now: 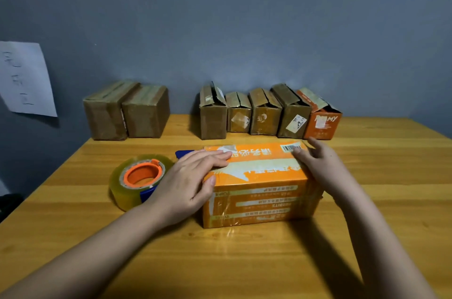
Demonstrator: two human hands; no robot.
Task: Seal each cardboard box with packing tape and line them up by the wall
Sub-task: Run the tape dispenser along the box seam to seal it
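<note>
**Orange box under both your hands, mid-table**

Orange box (256, 183) is sitting at the middle of the wooden table (244, 262), and you are bracing it from both ends. Your left hand (188, 181) is lying flat and spread over the left top edge, fingers straight across the lid, thumb dropping down the near left corner. Your right hand (320, 164) is resting open against the far right corner, fingers relaxed and gripping nothing.

Glossy tape is already shining across the lid seam and down the front face, so by the look of it you are smoothing it down. Judging by its size and crisp corners, the carton should feel light and fairly stiff, but the taped faces will be slick. Take it by the two short ends, palms flat, rather than pinching the lid.

Just beside your left wrist the tape roll (140, 181) is lying flat, with a blue dispenser part poking out behind your fingers. By the wall, two brown boxes (127, 112) are standing touching on the left; well apart to their right, a row of five boxes (269, 115) is showing raised flaps.

The box's right end and back are hidden from you. The writing on the paper sheet (24, 78) on the wall is too blurred to read.
</note>
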